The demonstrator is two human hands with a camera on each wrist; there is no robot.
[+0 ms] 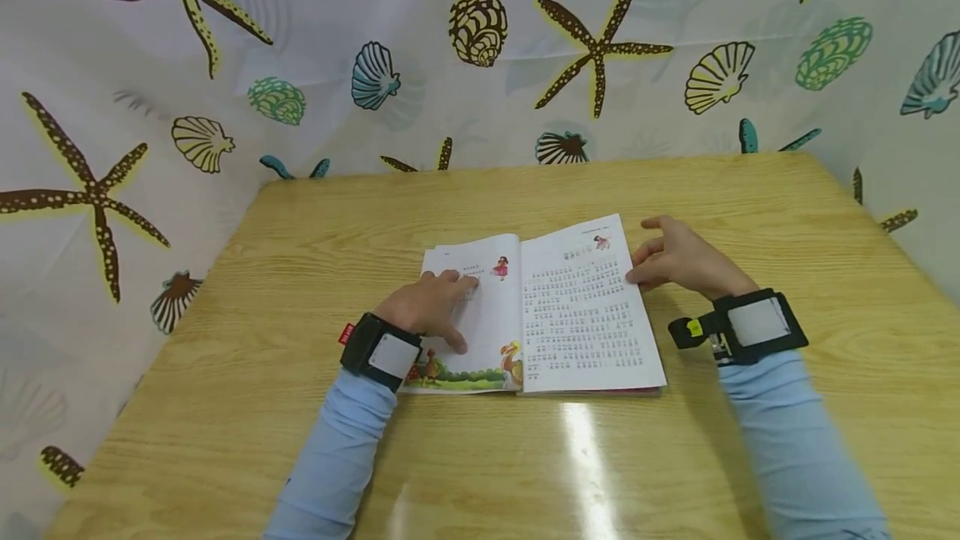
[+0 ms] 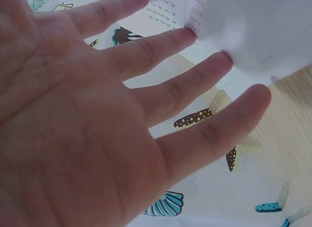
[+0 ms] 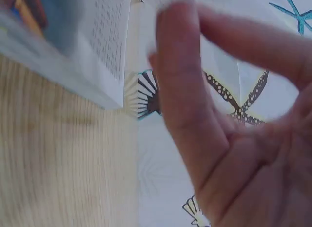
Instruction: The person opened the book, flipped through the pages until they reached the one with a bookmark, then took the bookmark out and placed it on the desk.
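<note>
An open book (image 1: 577,332) lies on the table, with printed lines and small colour pictures on its pages. My left hand (image 1: 431,308) rests on the left page (image 1: 491,340) with fingers spread; the left wrist view shows its fingertips against the white paper. At the outer edge of the right page (image 1: 551,294), my right hand (image 1: 682,261) pinches the paper between thumb and index finger. In the right wrist view those two fingertips meet at the page, and the book's thick edge (image 3: 80,85) shows beside them.
The wooden table (image 1: 315,248) extends around the book on all sides. Behind it and at the sides hangs a white cloth (image 1: 315,15) printed with starfish and shells. Both wrists wear black straps.
</note>
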